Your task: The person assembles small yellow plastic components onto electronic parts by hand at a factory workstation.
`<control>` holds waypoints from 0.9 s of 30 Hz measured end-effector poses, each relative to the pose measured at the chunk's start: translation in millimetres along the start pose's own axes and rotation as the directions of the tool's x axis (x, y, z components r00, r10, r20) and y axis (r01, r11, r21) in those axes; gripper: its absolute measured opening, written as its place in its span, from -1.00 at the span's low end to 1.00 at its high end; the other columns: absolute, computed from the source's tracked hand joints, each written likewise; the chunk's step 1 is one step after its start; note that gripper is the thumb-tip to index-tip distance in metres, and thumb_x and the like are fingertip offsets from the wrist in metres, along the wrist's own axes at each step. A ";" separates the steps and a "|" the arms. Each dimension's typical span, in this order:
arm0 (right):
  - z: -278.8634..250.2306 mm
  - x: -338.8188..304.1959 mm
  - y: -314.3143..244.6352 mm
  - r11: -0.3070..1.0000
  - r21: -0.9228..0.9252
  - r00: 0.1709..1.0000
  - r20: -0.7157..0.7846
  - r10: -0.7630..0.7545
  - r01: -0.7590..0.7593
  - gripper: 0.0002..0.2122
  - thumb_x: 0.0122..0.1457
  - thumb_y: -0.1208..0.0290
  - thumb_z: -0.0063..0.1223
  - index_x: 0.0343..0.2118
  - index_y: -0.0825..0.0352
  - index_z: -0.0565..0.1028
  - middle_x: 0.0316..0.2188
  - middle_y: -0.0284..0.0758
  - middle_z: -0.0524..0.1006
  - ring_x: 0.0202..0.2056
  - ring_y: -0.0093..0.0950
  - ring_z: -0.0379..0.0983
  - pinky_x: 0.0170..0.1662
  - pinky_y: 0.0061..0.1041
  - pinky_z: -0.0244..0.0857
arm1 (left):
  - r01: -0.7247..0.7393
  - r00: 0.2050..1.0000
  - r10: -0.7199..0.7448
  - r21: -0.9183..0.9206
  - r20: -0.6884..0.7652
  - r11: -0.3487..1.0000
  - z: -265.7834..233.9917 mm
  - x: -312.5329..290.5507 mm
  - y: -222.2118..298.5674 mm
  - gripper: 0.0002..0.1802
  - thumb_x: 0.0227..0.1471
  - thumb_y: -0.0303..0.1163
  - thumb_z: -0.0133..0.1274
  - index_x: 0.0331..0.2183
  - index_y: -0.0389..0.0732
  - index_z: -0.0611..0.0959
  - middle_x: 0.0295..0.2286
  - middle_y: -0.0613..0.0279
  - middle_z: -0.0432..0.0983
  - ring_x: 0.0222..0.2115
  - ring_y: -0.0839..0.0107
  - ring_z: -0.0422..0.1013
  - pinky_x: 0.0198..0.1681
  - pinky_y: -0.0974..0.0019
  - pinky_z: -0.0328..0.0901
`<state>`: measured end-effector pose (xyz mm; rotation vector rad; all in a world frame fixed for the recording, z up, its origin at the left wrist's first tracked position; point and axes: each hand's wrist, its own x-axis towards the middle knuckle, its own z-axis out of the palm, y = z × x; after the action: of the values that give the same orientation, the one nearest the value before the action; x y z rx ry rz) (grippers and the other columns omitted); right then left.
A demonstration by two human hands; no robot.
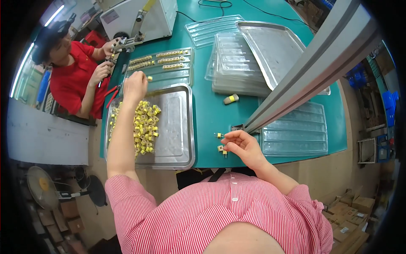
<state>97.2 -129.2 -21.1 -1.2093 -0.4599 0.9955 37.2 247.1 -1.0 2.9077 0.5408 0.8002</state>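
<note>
My left hand (pixel 136 86) reaches over the near edge of a clear ridged plastic tray (pixel 169 76), its fingers bent closed. What they hold, if anything, is hidden. Right beside them is a small yellow-and-tan component (pixel 150 78). Below my left forearm, a metal tray (pixel 172 122) holds a heap of small yellow-banded components (pixel 146 127) with pins, partly covered by the arm. My right hand (pixel 245 149) hovers low at the table's front, fingers loosely curved and thumb apart, with nothing visible in it. Next to its fingertips lie a yellow component (pixel 219 135) and a couple more (pixel 220 148).
An aluminium post (pixel 296 80) rises slantwise beside my right hand. Behind it are stacked clear trays (pixel 237 63) and another metal tray (pixel 275 51). A wrapped roll (pixel 231 99) lies mid-table. At left, a co-worker in red (pixel 74 76) works at a machine (pixel 139 19), near red-handled pliers (pixel 113 94).
</note>
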 end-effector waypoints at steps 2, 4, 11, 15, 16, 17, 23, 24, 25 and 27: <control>-2.8 -0.7 -0.1 1.000 -0.001 1.000 -0.004 0.012 -0.012 -0.80 -0.01 0.58 -0.11 -0.27 0.42 0.30 -0.34 -0.28 0.40 -0.27 -0.54 0.34 -0.18 -0.57 0.26 | 0.013 0.967 -0.096 0.334 0.234 0.943 10.7 4.2 -19.1 -0.86 -0.17 -0.39 -0.14 -0.53 -0.25 0.46 -0.49 0.07 0.41 -0.44 0.13 0.35 -0.34 0.14 0.18; -5.3 -4.1 -3.1 0.999 -0.027 0.999 -0.024 0.039 -0.040 -0.81 0.00 0.55 -0.11 -0.28 0.42 0.31 -0.36 -0.28 0.40 -0.29 -0.55 0.35 -0.20 -0.59 0.26 | 0.014 0.945 -0.139 0.388 0.297 0.922 19.1 7.5 -24.1 -0.85 -0.17 -0.39 -0.15 -0.52 -0.23 0.48 -0.47 0.08 0.42 -0.42 0.15 0.35 -0.31 0.14 0.17; -12.5 -8.2 -1.3 0.998 -0.043 0.999 -0.018 0.043 -0.044 -0.83 0.01 0.53 -0.11 -0.30 0.42 0.33 -0.36 -0.29 0.41 -0.30 -0.56 0.35 -0.21 -0.59 0.27 | 0.000 0.876 -0.289 0.597 0.387 0.802 31.6 11.6 -24.7 -0.86 -0.21 -0.41 -0.13 -0.52 -0.17 0.53 -0.45 0.13 0.45 -0.37 0.23 0.38 -0.23 0.18 0.15; -14.2 -8.3 -1.7 1.000 0.017 0.999 -0.028 0.024 -0.024 -0.85 0.01 0.53 -0.11 -0.32 0.43 0.34 -0.38 -0.29 0.41 -0.30 -0.56 0.35 -0.22 -0.59 0.27 | -0.117 0.990 0.081 0.369 0.114 0.922 18.5 2.3 22.2 -0.90 -0.22 -0.39 -0.07 -0.61 -0.18 0.51 -0.57 0.16 0.42 -0.50 0.21 0.37 -0.37 0.19 0.17; -14.2 -7.6 -1.2 0.999 0.019 0.999 -0.026 0.027 -0.027 -0.85 0.01 0.53 -0.11 -0.33 0.42 0.34 -0.38 -0.30 0.41 -0.31 -0.56 0.35 -0.23 -0.59 0.27 | -0.173 0.983 0.157 0.193 0.096 0.966 17.0 -4.1 42.1 -0.92 -0.25 -0.40 -0.03 -0.62 -0.19 0.49 -0.60 0.16 0.40 -0.53 0.21 0.35 -0.40 0.19 0.17; -15.7 -7.1 -1.1 0.999 0.017 0.999 -0.034 0.028 -0.028 -0.85 0.01 0.53 -0.11 -0.33 0.42 0.34 -0.39 -0.30 0.41 -0.31 -0.57 0.36 -0.23 -0.60 0.27 | -0.235 0.970 0.234 0.003 0.062 0.972 19.5 -10.5 67.2 -0.92 -0.28 -0.40 0.01 -0.64 -0.20 0.48 -0.63 0.17 0.38 -0.55 0.20 0.34 -0.43 0.20 0.17; -12.6 -5.8 2.5 0.999 0.037 0.999 -0.024 0.030 -0.029 -0.84 0.02 0.50 -0.08 -0.33 0.43 0.35 -0.43 -0.33 0.44 -0.39 -0.63 0.36 -0.27 -0.68 0.25 | -0.291 0.781 0.547 -0.600 0.301 0.746 14.8 -73.3 169.8 -0.77 -0.32 -0.45 0.05 -0.46 -0.23 0.47 -0.50 0.13 0.34 -0.44 0.20 0.29 -0.35 0.28 0.17; -12.7 -6.4 3.1 0.999 0.036 0.999 -0.024 0.027 -0.026 -0.84 0.02 0.50 -0.08 -0.33 0.43 0.35 -0.43 -0.33 0.44 -0.39 -0.63 0.36 -0.27 -0.68 0.25 | -0.293 0.781 0.548 -0.599 0.299 0.745 17.7 -77.1 175.7 -0.77 -0.32 -0.45 0.05 -0.46 -0.23 0.47 -0.50 0.13 0.34 -0.44 0.20 0.29 -0.35 0.28 0.17; -12.6 -6.7 4.0 0.999 0.035 0.999 -0.023 0.022 -0.021 -0.84 0.01 0.50 -0.08 -0.33 0.43 0.35 -0.43 -0.33 0.44 -0.39 -0.63 0.37 -0.27 -0.68 0.25 | -0.307 0.771 0.552 -0.575 0.317 0.758 23.2 -81.6 179.0 -0.78 -0.33 -0.44 0.06 -0.46 -0.23 0.48 -0.52 0.15 0.34 -0.44 0.20 0.29 -0.35 0.28 0.17; -12.0 -8.3 2.7 0.999 0.034 1.000 -0.023 0.013 -0.012 -0.84 0.01 0.50 -0.08 -0.33 0.43 0.35 -0.43 -0.33 0.44 -0.39 -0.63 0.37 -0.27 -0.68 0.26 | -0.325 0.761 0.557 -0.549 0.332 0.770 31.3 -86.2 178.7 -0.78 -0.33 -0.43 0.07 -0.47 -0.22 0.48 -0.53 0.16 0.34 -0.44 0.21 0.28 -0.35 0.27 0.17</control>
<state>101.0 -142.7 -25.9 -1.1935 -0.4165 0.9955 40.2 50.0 -39.8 2.6255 -0.3872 0.1494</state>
